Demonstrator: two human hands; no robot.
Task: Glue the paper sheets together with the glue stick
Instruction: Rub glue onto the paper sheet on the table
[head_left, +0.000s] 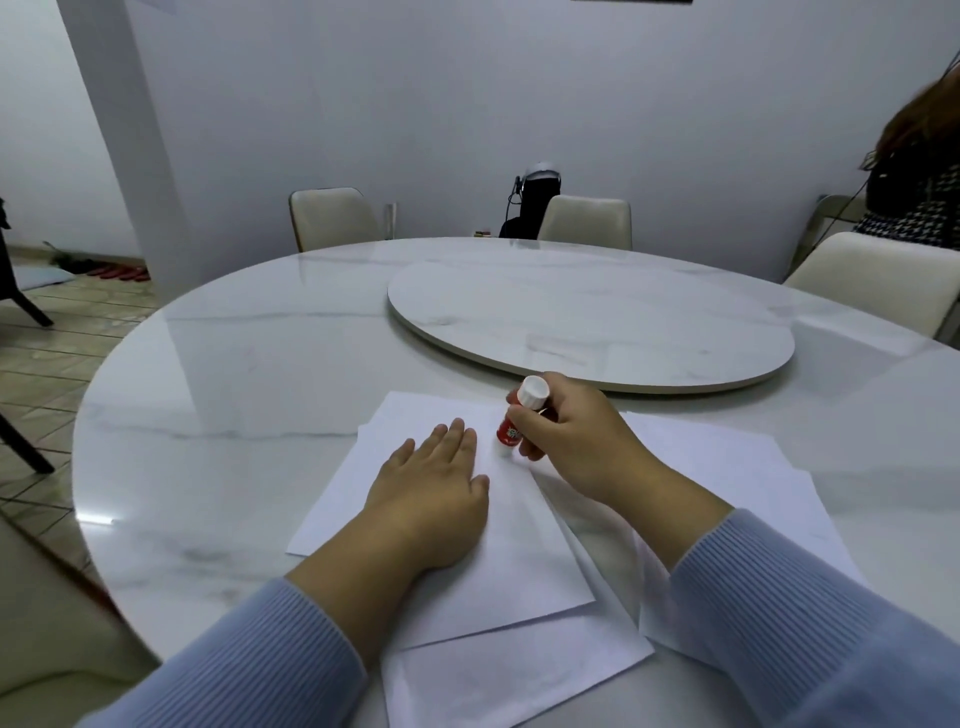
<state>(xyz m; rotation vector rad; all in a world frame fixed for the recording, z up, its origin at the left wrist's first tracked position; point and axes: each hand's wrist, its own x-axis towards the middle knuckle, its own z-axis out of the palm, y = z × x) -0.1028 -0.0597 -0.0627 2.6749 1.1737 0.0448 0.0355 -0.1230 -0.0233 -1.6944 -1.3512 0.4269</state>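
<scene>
Left hand (434, 491) flat, fingers spread, pressing on top sheet (498, 561). Right hand (576, 428) clamped around glue stick (514, 423), red body, white end up, tip down touching the top sheet just beside left fingertips. More sheets (737, 478) fanned beneath and to the right, all on marble table (218, 395), near turntable (587, 322).

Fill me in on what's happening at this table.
A person is gluing paper. The left hand lies flat on the top sheet to hold it, while the right hand grips a red glue stick, tip down against that sheet near its far edge. More sheets lie underneath and to the right on the marble table.
</scene>
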